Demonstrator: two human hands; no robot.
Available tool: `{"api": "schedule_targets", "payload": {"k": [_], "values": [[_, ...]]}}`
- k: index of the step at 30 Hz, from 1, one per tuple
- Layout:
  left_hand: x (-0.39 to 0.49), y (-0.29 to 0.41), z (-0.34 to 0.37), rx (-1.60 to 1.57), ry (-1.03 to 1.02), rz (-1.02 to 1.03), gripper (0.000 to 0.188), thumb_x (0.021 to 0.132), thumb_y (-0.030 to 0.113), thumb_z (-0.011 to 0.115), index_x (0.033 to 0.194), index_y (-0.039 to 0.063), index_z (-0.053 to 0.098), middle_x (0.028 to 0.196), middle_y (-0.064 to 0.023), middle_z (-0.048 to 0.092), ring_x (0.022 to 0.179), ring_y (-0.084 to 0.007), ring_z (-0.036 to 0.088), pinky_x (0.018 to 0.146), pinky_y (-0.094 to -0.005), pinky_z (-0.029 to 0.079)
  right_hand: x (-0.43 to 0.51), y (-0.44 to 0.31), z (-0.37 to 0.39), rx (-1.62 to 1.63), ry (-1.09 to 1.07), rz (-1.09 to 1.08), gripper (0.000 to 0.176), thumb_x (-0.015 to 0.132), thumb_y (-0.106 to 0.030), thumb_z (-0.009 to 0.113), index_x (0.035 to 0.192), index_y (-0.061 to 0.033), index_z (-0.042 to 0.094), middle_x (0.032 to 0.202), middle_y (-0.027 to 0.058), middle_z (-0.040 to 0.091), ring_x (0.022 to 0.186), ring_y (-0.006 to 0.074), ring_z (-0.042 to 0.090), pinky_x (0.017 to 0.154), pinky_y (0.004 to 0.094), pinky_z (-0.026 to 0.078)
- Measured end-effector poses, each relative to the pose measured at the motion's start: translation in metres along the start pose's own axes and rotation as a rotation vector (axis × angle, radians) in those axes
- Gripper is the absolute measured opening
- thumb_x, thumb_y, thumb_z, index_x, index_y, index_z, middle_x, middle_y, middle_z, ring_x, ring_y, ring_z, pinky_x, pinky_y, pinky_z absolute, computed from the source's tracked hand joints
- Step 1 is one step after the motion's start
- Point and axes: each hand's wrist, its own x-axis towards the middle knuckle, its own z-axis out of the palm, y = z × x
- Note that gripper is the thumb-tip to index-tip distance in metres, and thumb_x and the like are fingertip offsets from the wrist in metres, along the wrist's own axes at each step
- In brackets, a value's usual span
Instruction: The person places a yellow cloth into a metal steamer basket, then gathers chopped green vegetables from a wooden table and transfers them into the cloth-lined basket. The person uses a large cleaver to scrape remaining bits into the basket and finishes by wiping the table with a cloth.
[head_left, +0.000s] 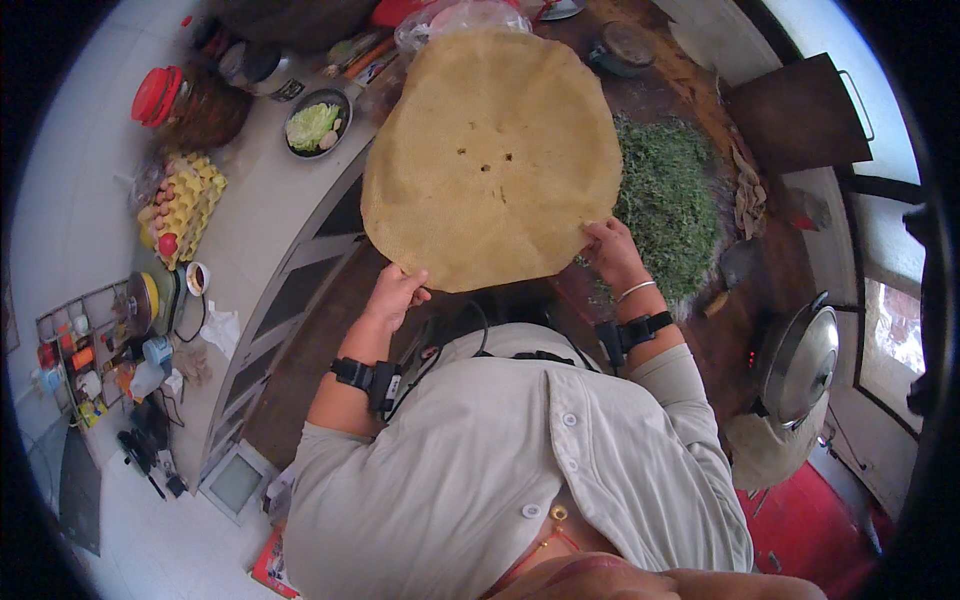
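A large, thin, roughly round tan sheet (491, 161), its material not certain, hangs in front of me, with several small holes near its middle. My left hand (399, 295) pinches its lower left edge between thumb and fingers. At the lower right edge, my right hand (615, 249) grips it in the same way. Behind the sheet and to its right lies a wide heap of chopped green leaves (667, 210). The sheet hides part of the surface beyond it.
On the left counter (262, 217) stand a bowl of cut cabbage (316, 127), a red-lidded jar (202, 109) and egg trays (184, 206). At right are a lidded metal pot (806, 367), a wooden-handled scraper or cleaver (739, 266) and a cloth (748, 191).
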Motion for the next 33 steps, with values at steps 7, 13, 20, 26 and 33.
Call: {"api": "schedule_targets", "payload": {"k": [7, 13, 20, 26, 33], "values": [[-0.008, -0.023, -0.006, 0.047, 0.021, -0.019, 0.023, 0.098, 0.017, 0.063, 0.118, 0.007, 0.061, 0.097, -0.0009, 0.065, 0.066, -0.0097, 0.056, 0.063, -0.0267, 0.049, 0.005, -0.017, 0.022, 0.037, 0.008, -0.126, 0.026, 0.093, -0.01, 0.062, 0.118, -0.0005, 0.062, 0.109, 0.0073, 0.069, 0.095, 0.0198, 0.068, 0.08, 0.032, 0.055], [-0.027, -0.015, -0.033, 0.582, 0.16, -0.052, 0.03, 0.093, 0.018, 0.067, 0.117, 0.002, 0.06, 0.096, -0.0121, 0.071, 0.077, -0.021, 0.069, 0.069, -0.0353, 0.054, -0.013, -0.06, 0.073, 0.142, -0.346, -0.073, 0.036, 0.088, -0.008, 0.058, 0.123, 0.0038, 0.059, 0.114, 0.0095, 0.068, 0.1, 0.0223, 0.068, 0.089, 0.036, 0.055], [-0.027, 0.102, 0.012, 0.163, 0.185, 1.234, 0.054, 0.105, 0.027, 0.047, 0.152, 0.002, 0.038, 0.156, -0.0219, 0.039, 0.147, -0.0311, 0.033, 0.119, -0.0398, 0.028, -0.047, -0.079, 0.173, 0.14, -0.832, 0.102, 0.055, 0.077, -0.007, 0.058, 0.131, 0.0025, 0.055, 0.121, 0.0134, 0.065, 0.105, 0.0253, 0.067, 0.092, 0.0378, 0.055], [-0.039, 0.053, 0.003, 0.976, -0.115, 0.847, 0.073, 0.097, 0.05, 0.058, 0.156, 0.014, 0.035, 0.161, -0.0133, 0.033, 0.15, -0.0293, 0.026, 0.122, -0.0433, 0.018, -0.072, -0.095, 0.212, 0.033, -0.913, 0.042, 0.062, 0.071, -0.007, 0.059, 0.132, -0.0012, 0.055, 0.12, 0.0127, 0.065, 0.107, 0.0278, 0.066, 0.094, 0.0388, 0.055], [-0.095, 0.04, -0.064, 0.489, 0.388, 0.717, 0.054, 0.1, 0.032, 0.057, 0.149, 0.012, 0.045, 0.15, -0.0112, 0.049, 0.144, -0.0284, 0.039, 0.118, -0.0399, 0.03, -0.08, -0.08, 0.216, -0.083, -1.075, 0.151, 0.049, 0.071, -0.006, 0.061, 0.12, -0.0005, 0.062, 0.11, 0.0123, 0.069, 0.1, 0.0274, 0.068, 0.089, 0.0389, 0.057]]}}
